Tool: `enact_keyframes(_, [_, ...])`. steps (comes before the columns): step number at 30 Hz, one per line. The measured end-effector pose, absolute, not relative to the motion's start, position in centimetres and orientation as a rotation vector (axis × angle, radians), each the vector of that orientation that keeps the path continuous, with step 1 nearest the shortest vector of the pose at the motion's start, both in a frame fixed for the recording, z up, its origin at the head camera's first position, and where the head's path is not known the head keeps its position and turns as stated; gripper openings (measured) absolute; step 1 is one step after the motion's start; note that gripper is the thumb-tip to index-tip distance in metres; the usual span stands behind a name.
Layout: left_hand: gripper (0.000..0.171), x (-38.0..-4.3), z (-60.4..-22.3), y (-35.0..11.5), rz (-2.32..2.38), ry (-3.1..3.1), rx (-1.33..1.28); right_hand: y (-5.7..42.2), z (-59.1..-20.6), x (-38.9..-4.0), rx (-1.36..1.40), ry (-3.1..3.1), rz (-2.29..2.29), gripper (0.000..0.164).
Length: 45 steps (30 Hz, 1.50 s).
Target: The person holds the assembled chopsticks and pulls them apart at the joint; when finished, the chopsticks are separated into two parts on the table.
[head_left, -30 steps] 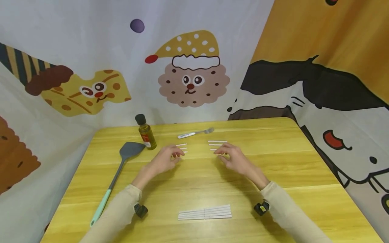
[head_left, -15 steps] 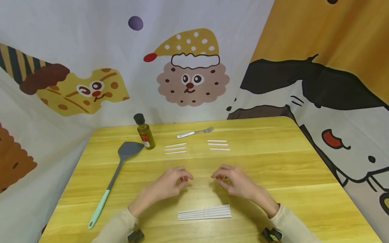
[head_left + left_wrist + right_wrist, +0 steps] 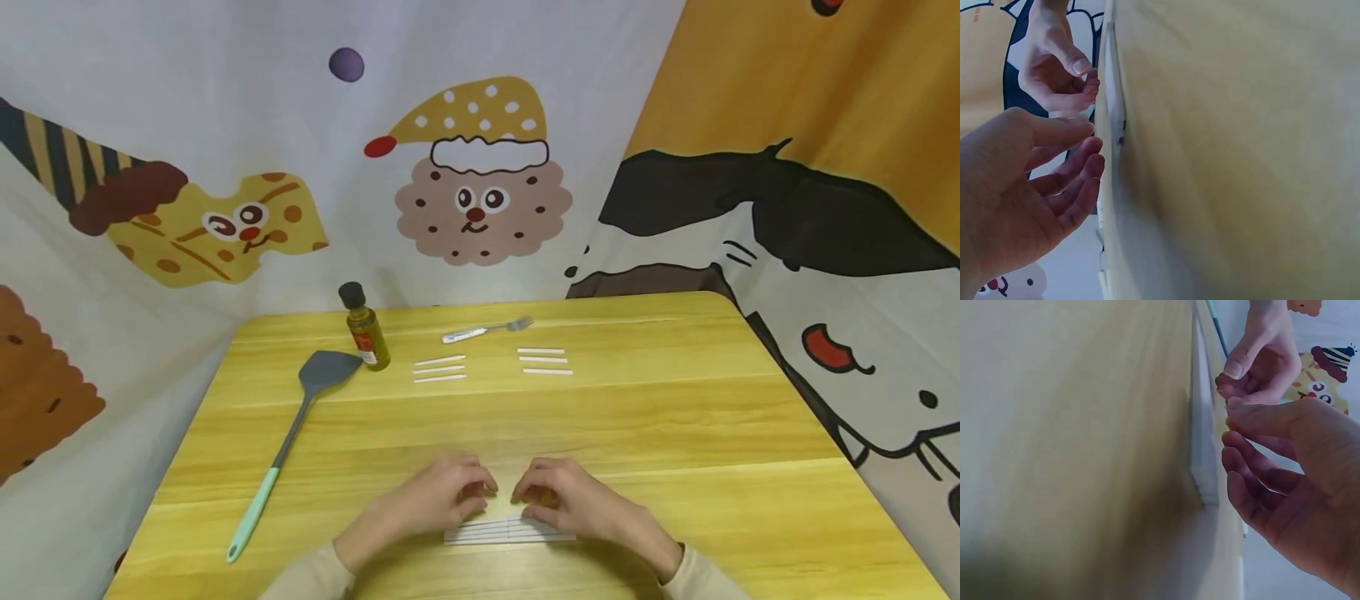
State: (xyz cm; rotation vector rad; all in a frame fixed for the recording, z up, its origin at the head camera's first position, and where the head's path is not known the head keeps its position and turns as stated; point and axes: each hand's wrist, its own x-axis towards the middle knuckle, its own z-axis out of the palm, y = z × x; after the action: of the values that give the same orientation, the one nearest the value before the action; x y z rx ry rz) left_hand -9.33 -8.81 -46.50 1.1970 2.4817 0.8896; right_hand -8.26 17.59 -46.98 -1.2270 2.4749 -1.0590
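A flat row of several thin white sticks [image 3: 487, 536], in two groups end to end, lies near the front of the table. My left hand [image 3: 441, 493] hovers over its left end with fingers loosely bent, and nothing shows between them. Facing it, my right hand [image 3: 581, 500] is just over the right part of the row, thumb and fingers apart, and its fingers cover some of the sticks. In the right wrist view the row [image 3: 1202, 425] appears edge-on beside the right fingertips, with a gap between.
Farther back lie three white sticks [image 3: 440, 369] on the left and three more sticks [image 3: 545, 360] on the right. Behind them is a fork [image 3: 487, 329]. A bottle of oil [image 3: 367, 337] stands beside a grey spatula [image 3: 322, 371] with a mint handle. A printed curtain [image 3: 480, 50] hangs behind.
Both hands have left the short sticks at the back and come toward the front, down to the row of white sticks. The objects on the table stay where they were.
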Motion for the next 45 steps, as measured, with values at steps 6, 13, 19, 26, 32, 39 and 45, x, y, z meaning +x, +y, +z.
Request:
enact_keyframes(6, [0.018,-8.8,-46.8,-8.3,0.856,2.459,1.188,17.3,-48.0,-7.8,-1.227,2.439,-1.091,0.015])
enact_keyframes(13, [0.013,-8.4,-47.0,-7.9,0.865,2.456,1.236,17.3,-48.6,-7.8,-1.234,2.453,-1.109,0.01])
enact_keyframes(19, [0.012,-8.4,-47.2,-7.7,0.872,2.471,1.204,17.3,-48.7,-7.9,-1.265,2.495,-1.104,0.007])
enact_keyframes(26, [0.012,-8.7,-47.3,-7.5,0.854,2.491,1.14,17.1,-48.6,-7.9,-1.302,2.533,-1.093,0.009])
enact_keyframes(32, [0.009,-8.9,-47.2,-7.5,0.808,2.538,1.151,16.9,-48.4,-8.0,-1.269,2.54,-1.039,0.012])
enact_keyframes(39, [0.008,-9.5,-46.8,-7.4,0.805,2.568,1.145,16.7,-48.2,-8.6,-1.281,2.644,-0.952,0.013])
enact_keyframes(45, [0.007,-10.0,-46.0,-7.6,0.879,2.582,1.109,16.5,-47.4,-9.1,-1.333,2.773,-0.931,0.014])
